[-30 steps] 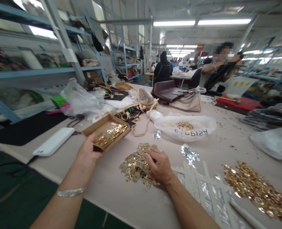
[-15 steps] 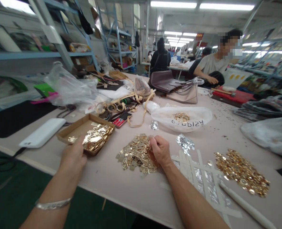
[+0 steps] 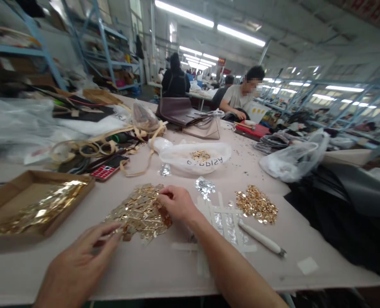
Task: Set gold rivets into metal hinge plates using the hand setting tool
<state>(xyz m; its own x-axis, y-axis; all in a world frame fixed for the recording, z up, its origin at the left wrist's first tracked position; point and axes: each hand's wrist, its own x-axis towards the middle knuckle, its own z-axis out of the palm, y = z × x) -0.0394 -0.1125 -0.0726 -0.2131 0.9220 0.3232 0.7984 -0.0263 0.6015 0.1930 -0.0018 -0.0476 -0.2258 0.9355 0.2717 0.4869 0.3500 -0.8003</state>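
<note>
Left hand [image 3: 81, 259], loosely curled, and right hand [image 3: 179, 205], bent, touch metal pile [image 3: 137, 214]; grasp cannot tell. Beyond right hand, white bag [image 3: 177, 159] shows inverted black letters [image 3: 216, 161].

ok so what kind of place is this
Probably a bag workshop or small factory: a dark handbag on the worktable, piles of metal fittings by the hands, and a row of ceiling tube lights.
</note>
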